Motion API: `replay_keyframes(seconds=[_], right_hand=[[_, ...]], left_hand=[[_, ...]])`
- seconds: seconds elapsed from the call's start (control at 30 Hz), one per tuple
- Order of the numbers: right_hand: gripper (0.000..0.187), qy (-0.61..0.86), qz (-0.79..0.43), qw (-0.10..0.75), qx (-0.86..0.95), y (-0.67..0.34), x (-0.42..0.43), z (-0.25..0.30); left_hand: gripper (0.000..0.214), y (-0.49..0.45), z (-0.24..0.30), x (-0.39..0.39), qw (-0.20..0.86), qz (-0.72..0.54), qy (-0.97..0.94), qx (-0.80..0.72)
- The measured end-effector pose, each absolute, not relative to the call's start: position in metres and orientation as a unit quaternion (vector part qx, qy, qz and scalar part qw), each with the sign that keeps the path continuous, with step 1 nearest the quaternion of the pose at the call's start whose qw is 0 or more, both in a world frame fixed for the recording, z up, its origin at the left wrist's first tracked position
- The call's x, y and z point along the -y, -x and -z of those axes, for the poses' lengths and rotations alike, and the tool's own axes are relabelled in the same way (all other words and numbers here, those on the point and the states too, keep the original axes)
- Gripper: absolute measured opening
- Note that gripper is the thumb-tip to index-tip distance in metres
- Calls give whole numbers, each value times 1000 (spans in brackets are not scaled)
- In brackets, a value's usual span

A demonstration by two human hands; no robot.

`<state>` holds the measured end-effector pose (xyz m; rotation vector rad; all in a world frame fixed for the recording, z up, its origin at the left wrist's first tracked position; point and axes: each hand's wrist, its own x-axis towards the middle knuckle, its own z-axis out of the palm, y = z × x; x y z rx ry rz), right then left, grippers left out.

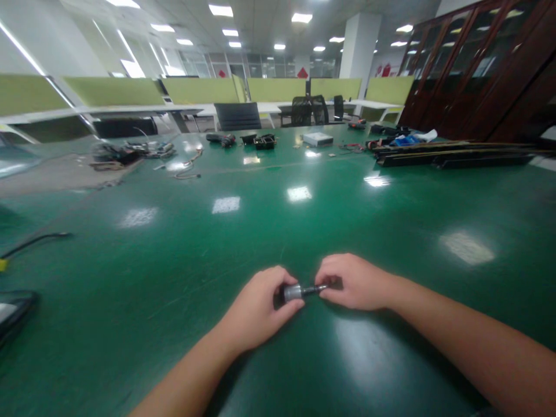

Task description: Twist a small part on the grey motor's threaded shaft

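Observation:
Both my hands meet low over the green table point(278, 220), near its front edge. My left hand point(260, 304) is closed round a small dark tool with a silver metal collar point(293, 291). A thin dark shaft point(313, 288) sticks out of the collar to the right. My right hand point(354, 282) is closed in a pinch on the far end of that shaft. What lies inside the right fingers is hidden.
A black cable point(37, 240) and a dark flat object point(13, 313) lie at the left edge. Tools, wires and a white box point(318, 138) are scattered along the far side. Long dark rails point(456, 155) lie at the far right, near a wooden cabinet point(478, 69).

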<state>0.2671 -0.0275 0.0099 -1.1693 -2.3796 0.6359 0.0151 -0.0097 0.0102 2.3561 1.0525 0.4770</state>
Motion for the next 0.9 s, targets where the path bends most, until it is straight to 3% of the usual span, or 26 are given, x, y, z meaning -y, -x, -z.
replay_keyframes(seconds=[0.27, 0.73, 0.9], right_hand=[[9, 437, -249, 156, 850, -293, 21, -16], [10, 429, -286, 185, 836, -282, 24, -15], [12, 413, -249, 215, 849, -262, 26, -6]], left_hand=[[19, -14, -12, 11, 254, -170, -869, -389], [18, -14, -12, 12, 254, -179, -870, -384], [19, -15, -11, 11, 243, -182, -874, -380]])
